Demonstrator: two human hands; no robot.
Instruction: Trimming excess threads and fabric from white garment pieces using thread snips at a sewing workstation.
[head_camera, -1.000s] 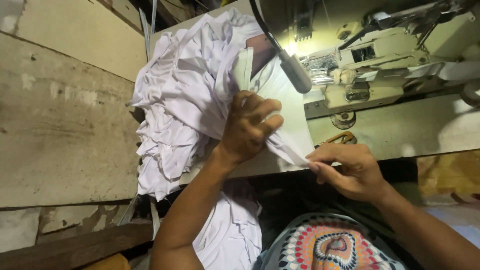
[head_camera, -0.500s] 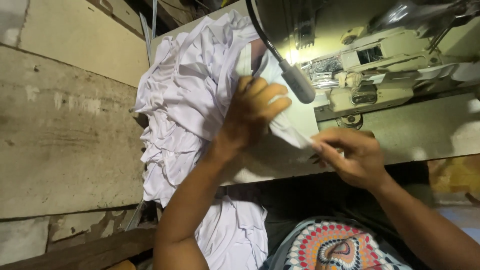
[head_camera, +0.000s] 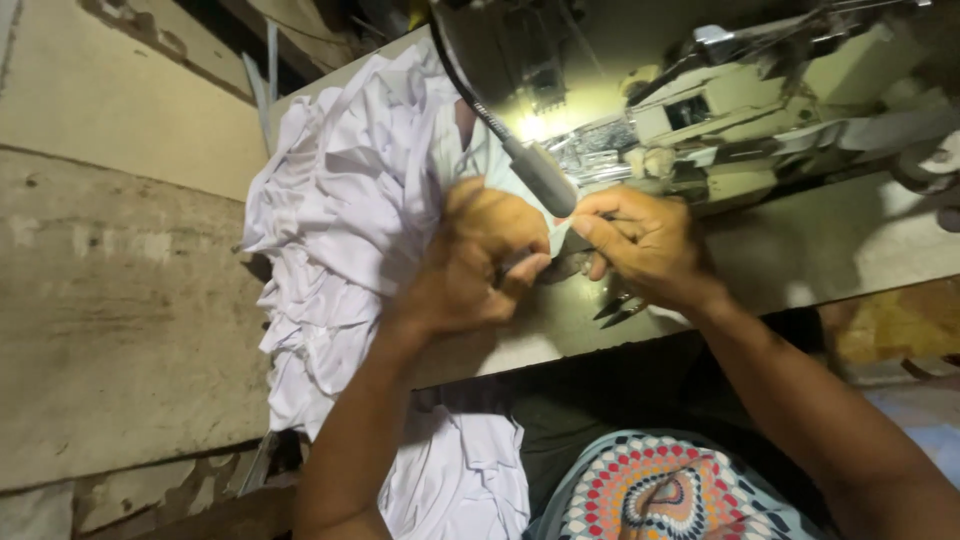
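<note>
Left hand (head_camera: 480, 262) curled nearly shut, fingers folded over a fold of white cloth (head_camera: 345, 215) and pressing it down on the table (head_camera: 800, 250). Right hand (head_camera: 645, 245) just beside it, fingers pinched together on a small pale edge of the same cloth, thumb and forefinger closed on that edge near the tip of the grey lamp head (head_camera: 540, 175). Both hands almost touching, knuckles facing each other above the table edge. Beneath the right hand, dark small scissors (head_camera: 618, 308) lying on the table, partly hidden by the palm; impossible to tell whether held or merely covered. Cloth heaped in a crumpled white pile to the left of the hands, spilling over the table edge and hanging down toward the lap. Behind the hands, a lit sewing machine (head_camera: 700, 120), pale in colour, with a bright glare at its needle area. Black flexible lamp arm (head_camera: 460, 70) curving down from the top into the grey head. Left of the table, a worn wooden wall (head_camera: 110, 280). At the bottom, a garment with a round patterned print (head_camera: 670, 495).
</note>
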